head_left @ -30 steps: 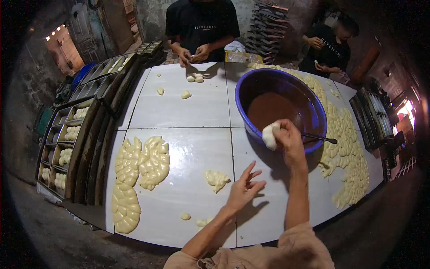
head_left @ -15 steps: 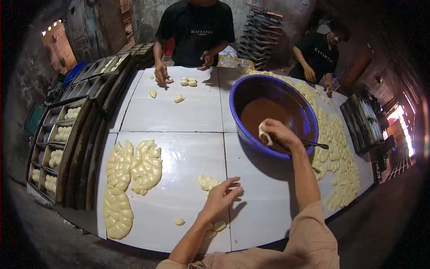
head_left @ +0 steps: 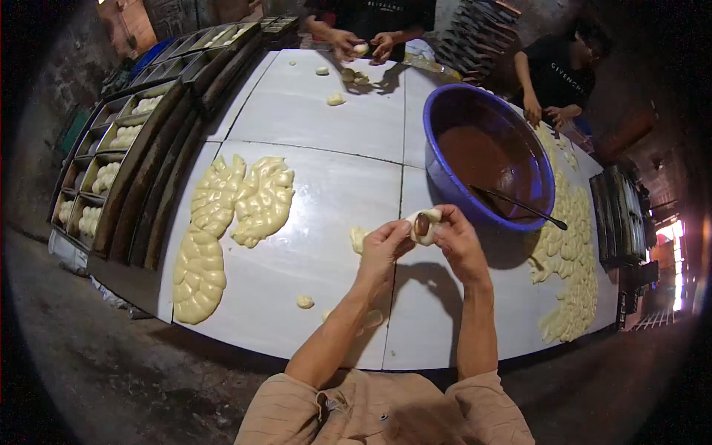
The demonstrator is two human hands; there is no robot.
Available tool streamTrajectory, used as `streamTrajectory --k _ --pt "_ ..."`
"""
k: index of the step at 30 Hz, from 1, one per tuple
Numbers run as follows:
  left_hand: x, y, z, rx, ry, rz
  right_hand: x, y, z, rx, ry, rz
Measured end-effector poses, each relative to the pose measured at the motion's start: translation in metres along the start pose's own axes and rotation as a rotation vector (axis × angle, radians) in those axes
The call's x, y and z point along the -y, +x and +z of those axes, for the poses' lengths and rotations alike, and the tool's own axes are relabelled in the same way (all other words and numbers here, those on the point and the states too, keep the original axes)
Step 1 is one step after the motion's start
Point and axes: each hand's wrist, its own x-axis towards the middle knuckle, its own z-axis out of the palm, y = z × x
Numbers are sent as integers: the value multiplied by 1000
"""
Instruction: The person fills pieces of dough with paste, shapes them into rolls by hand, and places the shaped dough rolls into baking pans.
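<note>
Between both hands, over the table, is a small piece of pale dough [head_left: 430, 236] with a dab of brown filling [head_left: 422, 225] in its middle. My left hand [head_left: 386, 248] pinches its left edge, and my right hand [head_left: 458, 243] grips the right edge. Just beyond them stands a blue basin [head_left: 436, 159] of brown filling [head_left: 482, 159], with a dark-handled utensil [head_left: 519, 205] leaning on its rim. A dough lump [head_left: 357, 239] lies behind my left hand, partly hidden by it. Nearer me are a small dough ball [head_left: 305, 302] and dough pieces [head_left: 372, 319] beside my left forearm.
Flattened portioned dough [head_left: 200, 274] spreads over the left of the white table [head_left: 334, 185]; more dough [head_left: 567, 259] covers the right. Metal trays [head_left: 141, 137] holding dough are stacked at left, dark moulds [head_left: 619, 215] at right. Two people work at the far side, one holding a dough ball [head_left: 360, 50].
My right hand has come back from over the basin to meet my left, which has risen from the table. The dough now shows filling. My view has shifted; the person opposite lifts a dough ball.
</note>
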Motion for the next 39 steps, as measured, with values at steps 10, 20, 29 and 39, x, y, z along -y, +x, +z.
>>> streamTrajectory --k 10,20,29,39 --pt "-10 -25 -27 -114 -9 86 -65 -13 43 -201 -824 -472" --pt "-15 -38 -31 -189 27 23 -59 -30 64 -203 -216 -87" --pt "-11 -37 -30 -156 121 212 -79 -19 52 -290 -772 -470" --pt "-48 -33 -37 -50 264 -105 -68 -35 42 -38 -643 -351"
